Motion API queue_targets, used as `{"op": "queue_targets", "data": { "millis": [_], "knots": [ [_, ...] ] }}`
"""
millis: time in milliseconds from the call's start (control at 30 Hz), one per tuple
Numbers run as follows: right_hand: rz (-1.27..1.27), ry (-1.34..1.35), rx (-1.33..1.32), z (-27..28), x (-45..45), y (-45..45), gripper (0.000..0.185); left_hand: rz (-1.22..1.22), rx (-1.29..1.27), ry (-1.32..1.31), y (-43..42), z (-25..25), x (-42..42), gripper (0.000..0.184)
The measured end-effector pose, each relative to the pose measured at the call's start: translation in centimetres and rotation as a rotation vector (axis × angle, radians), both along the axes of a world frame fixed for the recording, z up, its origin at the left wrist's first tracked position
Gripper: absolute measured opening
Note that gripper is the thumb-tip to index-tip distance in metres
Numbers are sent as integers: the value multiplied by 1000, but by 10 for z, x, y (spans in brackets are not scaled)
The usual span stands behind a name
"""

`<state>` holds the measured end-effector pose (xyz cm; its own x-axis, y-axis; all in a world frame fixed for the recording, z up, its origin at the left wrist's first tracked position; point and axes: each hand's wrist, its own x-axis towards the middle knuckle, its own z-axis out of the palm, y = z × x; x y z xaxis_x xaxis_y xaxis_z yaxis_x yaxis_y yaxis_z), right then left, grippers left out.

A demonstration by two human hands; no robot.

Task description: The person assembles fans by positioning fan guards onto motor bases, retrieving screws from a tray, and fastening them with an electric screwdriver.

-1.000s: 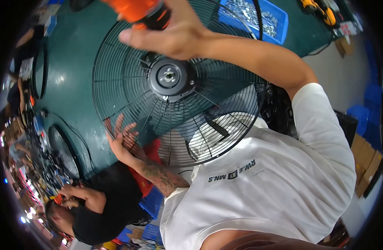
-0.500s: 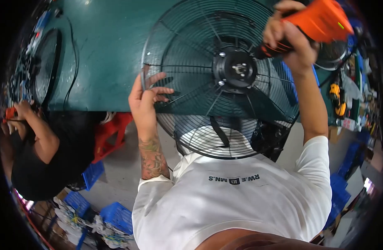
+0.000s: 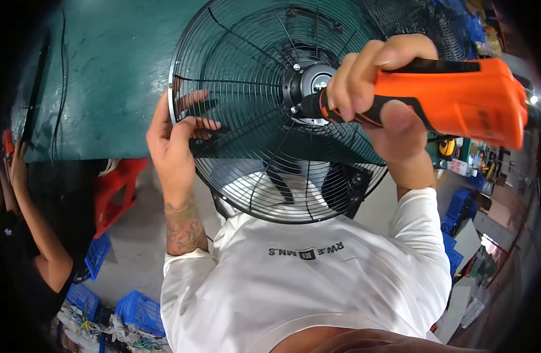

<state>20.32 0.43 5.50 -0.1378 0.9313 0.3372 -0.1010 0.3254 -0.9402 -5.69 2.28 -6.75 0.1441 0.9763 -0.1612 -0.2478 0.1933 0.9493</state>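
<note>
A round black wire fan guard stands tilted at the table's front edge, with a dark motor hub at its centre. My left hand is closed around the guard's left rim, its fingers showing behind the wires. In my right hand is an orange and black power screwdriver, gripped around its body. The screwdriver's nose points left at the hub, over the lower right of its bolt ring. My hand and the tool hide the hub's right side, and I cannot make out whether the tip touches a screw.
The green table carries a black cable at left. A co-worker in black works beside a red stool. Blue crates stand on the floor. Another wire guard is at the upper right, and tools crowd the right side.
My right hand has brought the screwdriver closer to the camera and over the hub. The left hand keeps its hold on the rim. The whole view has shifted, so the guard appears further left.
</note>
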Motion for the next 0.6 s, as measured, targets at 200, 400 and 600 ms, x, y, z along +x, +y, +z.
{"op": "queue_targets", "data": {
  "millis": [200,400,600],
  "knots": [
    [52,-47,-1,-13,6,2,45,-4,22,-2,1,-3,-1,59],
    [40,-54,-14,-15,6,1,45,-7,28,-17,1,-5,-1,58],
    [48,-112,12,-14,4,-2,47,2,34,-27,0,-6,-1,58]
  ]
}}
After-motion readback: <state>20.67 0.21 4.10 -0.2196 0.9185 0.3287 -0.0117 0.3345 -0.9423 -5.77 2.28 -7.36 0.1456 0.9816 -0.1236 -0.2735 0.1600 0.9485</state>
